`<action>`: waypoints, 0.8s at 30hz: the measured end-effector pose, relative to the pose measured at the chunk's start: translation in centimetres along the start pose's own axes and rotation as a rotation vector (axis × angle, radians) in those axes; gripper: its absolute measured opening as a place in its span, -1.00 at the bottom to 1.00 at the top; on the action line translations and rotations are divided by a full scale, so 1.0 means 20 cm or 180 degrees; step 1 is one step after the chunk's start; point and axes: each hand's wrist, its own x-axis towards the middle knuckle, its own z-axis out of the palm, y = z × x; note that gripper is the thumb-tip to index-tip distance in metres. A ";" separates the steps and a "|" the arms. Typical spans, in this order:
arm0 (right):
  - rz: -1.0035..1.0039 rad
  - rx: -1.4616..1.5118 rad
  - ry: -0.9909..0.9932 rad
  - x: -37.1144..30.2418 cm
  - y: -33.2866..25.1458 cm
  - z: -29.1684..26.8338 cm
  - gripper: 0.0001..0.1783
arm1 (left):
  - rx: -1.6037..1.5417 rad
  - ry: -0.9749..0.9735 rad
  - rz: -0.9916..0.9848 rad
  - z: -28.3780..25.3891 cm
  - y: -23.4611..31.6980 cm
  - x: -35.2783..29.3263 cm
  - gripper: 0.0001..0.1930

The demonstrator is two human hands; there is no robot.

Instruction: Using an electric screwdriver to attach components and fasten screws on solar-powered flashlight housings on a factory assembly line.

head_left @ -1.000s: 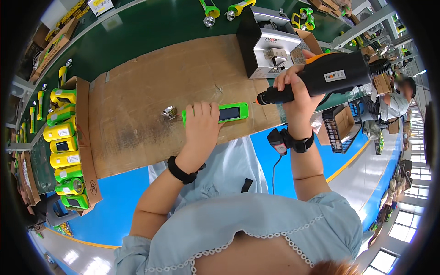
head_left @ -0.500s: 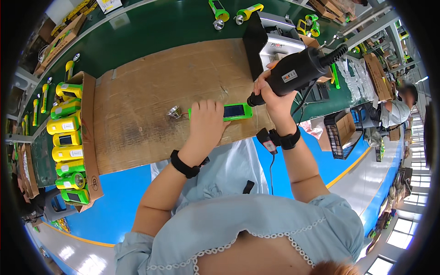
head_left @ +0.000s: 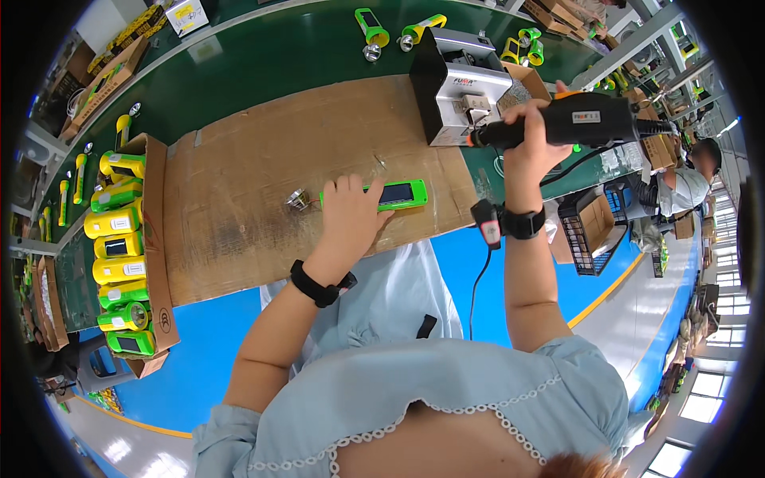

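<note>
At frame centre, the left hand [head_left: 351, 213] clamps a green flashlight [head_left: 405, 194] against cardboard [head_left: 263, 143] — at upper right, the right hand [head_left: 531, 153] grips a black power screwdriver [head_left: 594, 121].

A flashlight [head_left: 405, 194] lies on cardboard [head_left: 263, 143] on the table [head_left: 279, 52]. A box [head_left: 155, 219] is on the left; a machine [head_left: 462, 88] is behind, to the right.

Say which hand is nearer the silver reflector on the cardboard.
Left. The left hand holds the green flashlight body, just right of the reflector without touching it; the right hand, gripping a black power tool, is much farther right.
</note>
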 end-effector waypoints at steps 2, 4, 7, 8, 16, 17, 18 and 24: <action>-0.0281 -0.0433 -0.0032 0.12 0.04 -0.03 -0.39 | -0.0070 0.0038 0.0080 0.00 -0.01 0.01 -0.51; -0.0313 -0.0286 0.0072 0.18 0.10 -0.04 -0.51 | -0.0145 0.0091 0.0155 -0.01 -0.01 0.02 -0.52; -0.0283 0.0000 0.0064 0.21 0.15 -0.03 -0.56 | -0.0399 0.0110 0.0076 -0.06 -0.03 0.02 -0.52; -0.0096 -0.0235 -0.0066 0.21 0.16 -0.03 -0.50 | -0.0414 0.0091 0.0001 -0.09 -0.05 0.01 -0.52; -0.0185 0.0062 -0.0039 0.19 0.15 -0.03 -0.62 | -0.0913 0.0170 0.0061 -0.12 -0.22 -0.10 -0.53; -0.0120 -0.0094 -0.0070 0.19 0.16 -0.02 -0.62 | -0.0918 0.0165 0.0065 -0.11 -0.22 -0.10 -0.53; -0.0057 -0.0253 -0.0098 0.19 0.17 -0.01 -0.61 | -0.0975 0.0279 0.0076 -0.09 -0.22 -0.10 -0.54; 0.0701 -0.0097 -0.0603 0.24 0.12 0.02 -0.60 | -0.1097 0.0499 0.0028 -0.06 -0.24 -0.10 -0.58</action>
